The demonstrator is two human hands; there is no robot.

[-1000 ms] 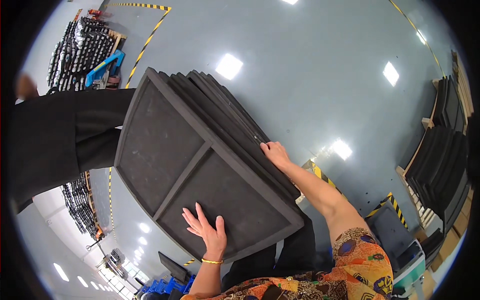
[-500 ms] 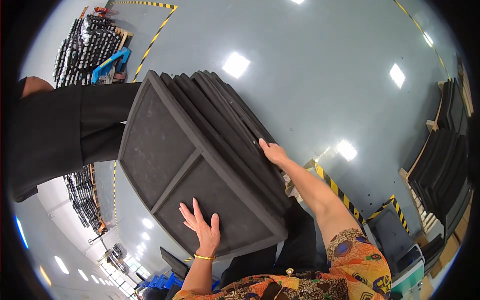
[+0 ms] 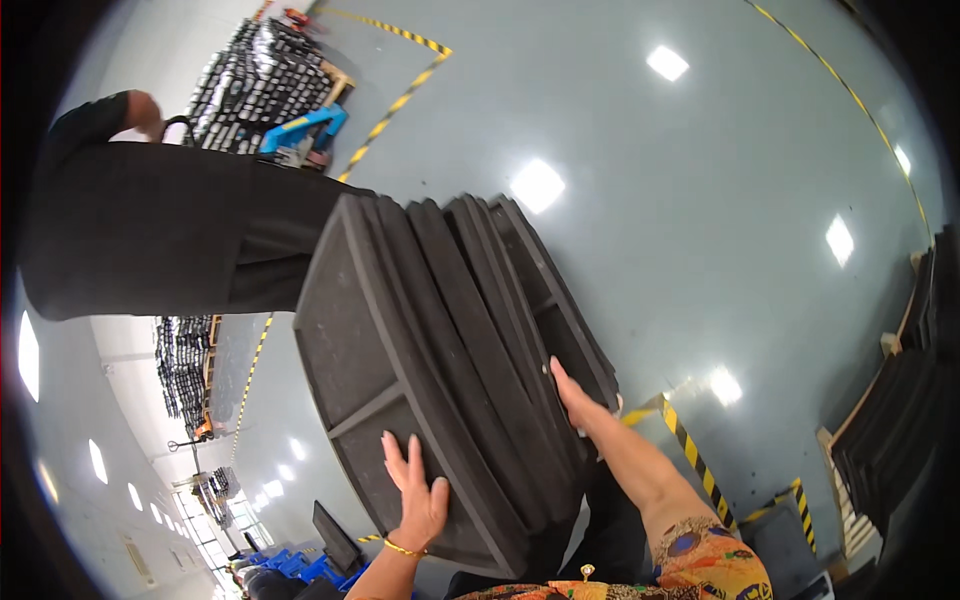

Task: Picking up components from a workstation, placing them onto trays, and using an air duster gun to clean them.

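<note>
A stack of black framed panels [image 3: 430, 330] with curved ends stands on edge in front of me, its panels pressed side by side. Against the ribbed face of the leftmost panel [image 3: 340, 330] lies my left hand [image 3: 415, 500], fingers stretched and spread. My right hand [image 3: 580, 400] reaches to the stack's right part, fingers extended flat along the side of a panel. To the right of those fingers a rightmost panel [image 3: 545, 300] leans apart, its ribbed face showing through the gap. What bears the stack underneath is hidden.
A person in dark clothes [image 3: 180, 230] stands just left of the stack. Behind are a blue pallet jack [image 3: 305, 130] and a piled pallet [image 3: 260, 85]. More black panels [image 3: 890, 430] lie on pallets at right. Yellow-black tape [image 3: 690, 450] marks the grey floor.
The view has shifted, and the stack sits lower and farther right in it. A gap has opened among its right-hand panels, with my right hand now at it. My left hand stays on the leftmost panel.
</note>
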